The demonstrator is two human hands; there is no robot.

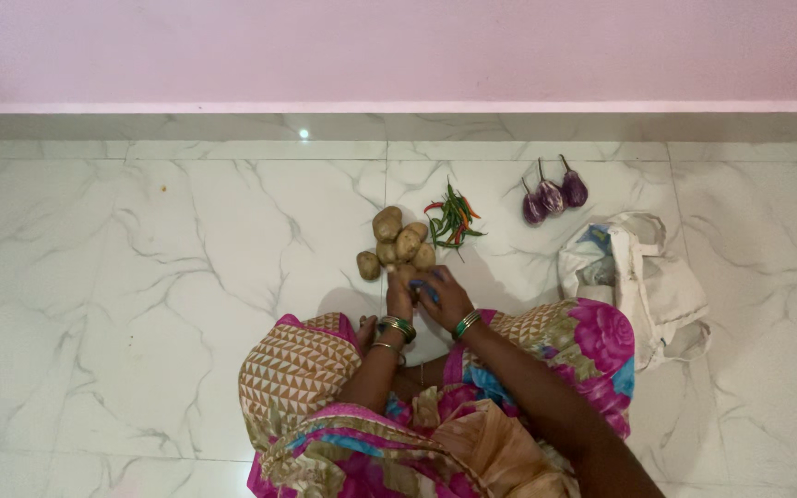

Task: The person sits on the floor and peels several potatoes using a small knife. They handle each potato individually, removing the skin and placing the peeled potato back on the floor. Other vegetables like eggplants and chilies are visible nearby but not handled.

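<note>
- Left hand (399, 297) and right hand (445, 297) are held together, curled around a blue object (427, 291), hardly visible.
- Potatoes (397, 245) are piled touching fingertips.
- White cloth bag (634, 277) is slumped rightward, near chillies (453, 219), eggplants (553, 195).

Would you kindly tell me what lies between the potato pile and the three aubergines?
In the head view, a bunch of chillies lies between the potatoes and aubergines.

Five or so brown potatoes (397, 243) lie heaped on the marble floor just left of the frame's centre, skins dull and unpeeled; one sits slightly apart at the heap's lower left; another is at the heap's near edge, under the fingertips; a small blue thing (426, 290) shows just below, its kind unclear.
</note>
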